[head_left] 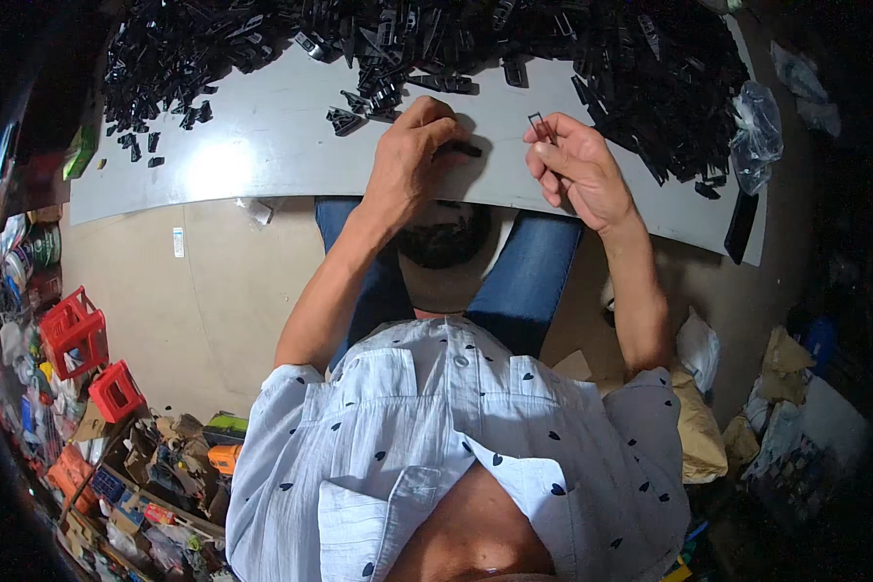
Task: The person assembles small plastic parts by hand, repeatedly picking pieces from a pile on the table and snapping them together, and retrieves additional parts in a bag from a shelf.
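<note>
My left hand (415, 150) is low over the white tabletop (301, 145), fingers curled round a small black plastic part (466, 148) whose end sticks out to the right. Its other end is hidden by the hand. Off to the right, my right hand (587, 175) is raised near the table's front edge. Its thumb and fingers pinch a thin black rectangular plastic frame (541, 124), open in the middle. Just beyond my left hand lie several loose black plastic parts (344, 120).
Heaps of black plastic pieces (194, 53) cover the far side, with another large heap (660, 87) at right. A clear plastic bag (757, 136) hangs at the right edge. Black pieces fill a round container (443, 238) between my knees. Red plastic stools (73, 335) stand left on the floor.
</note>
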